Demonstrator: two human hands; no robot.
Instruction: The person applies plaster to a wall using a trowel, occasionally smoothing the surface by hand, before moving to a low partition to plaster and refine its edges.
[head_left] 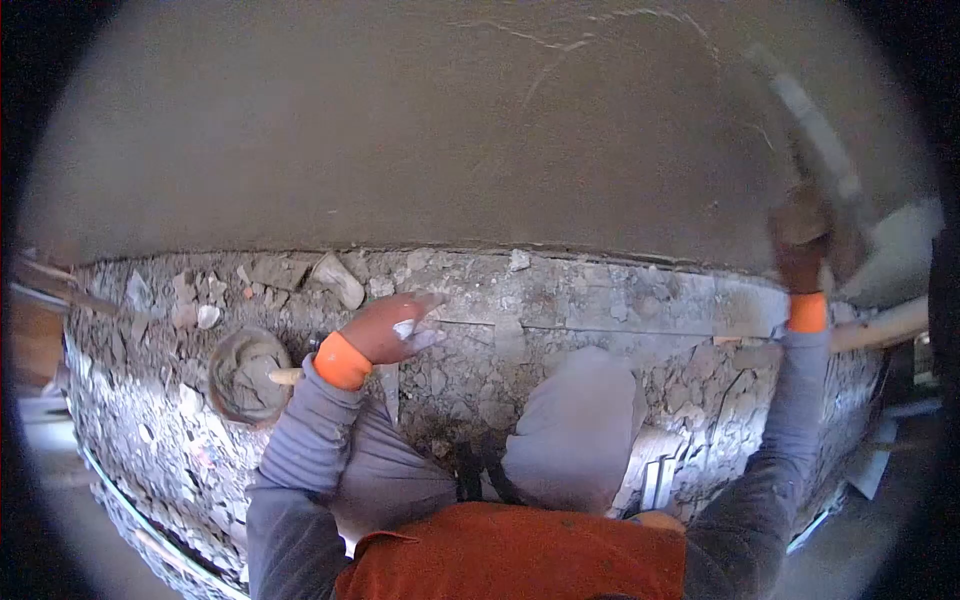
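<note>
My right hand (803, 232), smeared by motion, is raised at the right against the plastered wall (420, 130). It grips a long, narrow plastering float (822, 138), whose pale blade blurs up along the wall. My left hand (388, 328) hangs over the rubble in front of my knee with fingers stretched to the right, holding nothing. White smears mark its back and fingers. Just left of that wrist stands a round bowl (218, 372) with grey mortar (255, 378) inside. A wooden handle (286, 376) sticks out of it, partly hidden by my sleeve.
Broken rubble (180, 400) covers the ground along the foot of the wall. A pale cup-shaped piece (338, 280) lies near the wall's base. At the right a wooden pole (885, 325) reaches in, and boards (50, 285) lie at the left edge.
</note>
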